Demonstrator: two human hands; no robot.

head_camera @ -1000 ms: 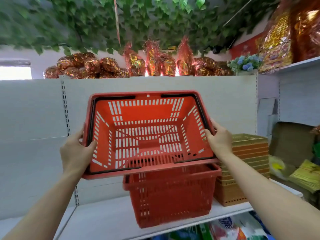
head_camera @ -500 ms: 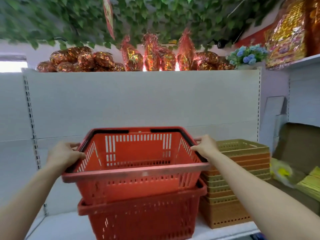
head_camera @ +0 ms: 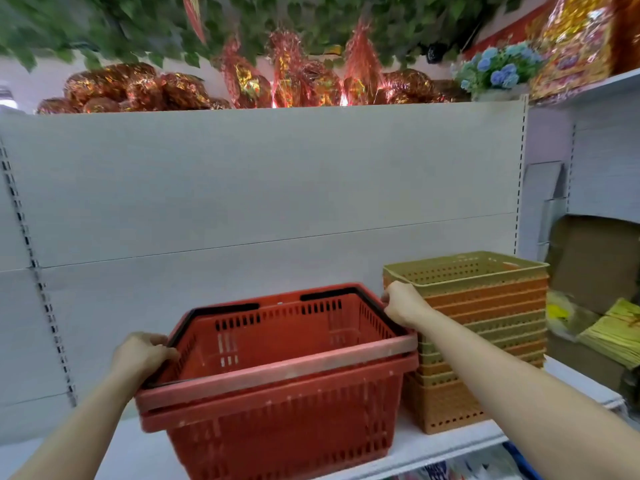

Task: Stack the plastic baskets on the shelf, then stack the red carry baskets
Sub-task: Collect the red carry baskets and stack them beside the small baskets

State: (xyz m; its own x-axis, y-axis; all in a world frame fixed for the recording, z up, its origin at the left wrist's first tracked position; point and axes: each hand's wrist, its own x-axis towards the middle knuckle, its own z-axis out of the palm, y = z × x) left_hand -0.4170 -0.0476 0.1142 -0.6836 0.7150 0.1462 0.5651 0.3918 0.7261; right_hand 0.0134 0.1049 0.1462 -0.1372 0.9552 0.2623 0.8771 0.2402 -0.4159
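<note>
The upper red carry basket [head_camera: 277, 336] sits nested in the lower red carry basket [head_camera: 277, 431] on the white shelf [head_camera: 433, 445]. The left hand [head_camera: 142, 353] and right hand [head_camera: 403, 303] each grip its rim, just beside the stacked plastic baskets [head_camera: 485, 327].

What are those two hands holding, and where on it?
The upper red basket, nested in the lower one. The left hand grips its left rim, the right hand its right rim.
</note>
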